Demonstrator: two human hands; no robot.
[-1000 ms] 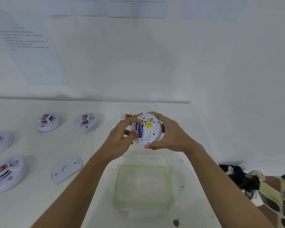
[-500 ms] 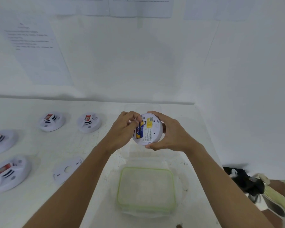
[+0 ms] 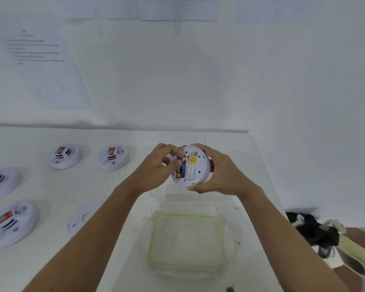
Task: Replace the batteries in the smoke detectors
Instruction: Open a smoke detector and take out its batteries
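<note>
**Held smoke detector** [image 3: 198, 171]: raised above the table [image 3: 51, 192], its labelled underside toward the camera.

**Right hand** [image 3: 226, 178]: clasps the detector's rim, thumb beneath and fingers over the top edge.

**Left hand** [image 3: 154, 169]: fingers curled together, pinching the blue-and-yellow battery [image 3: 180, 171], which sits at the detector's left edge. The fingertips hide the battery's upper end.

**Surroundings:**
- A green-rimmed lid [image 3: 188, 216] lies flat below both hands, between the forearms.
- A clear tub [image 3: 198, 137] stands beyond the hands, largely screened by them.
- Four other detectors lie well to the left of the left hand, the nearest detector [image 3: 113, 158] face up.
- A mounting plate [image 3: 80, 221] is partly covered by the left forearm.
- A blurred black object [image 3: 310, 228] sits right of the right forearm, past the table edge.
</note>
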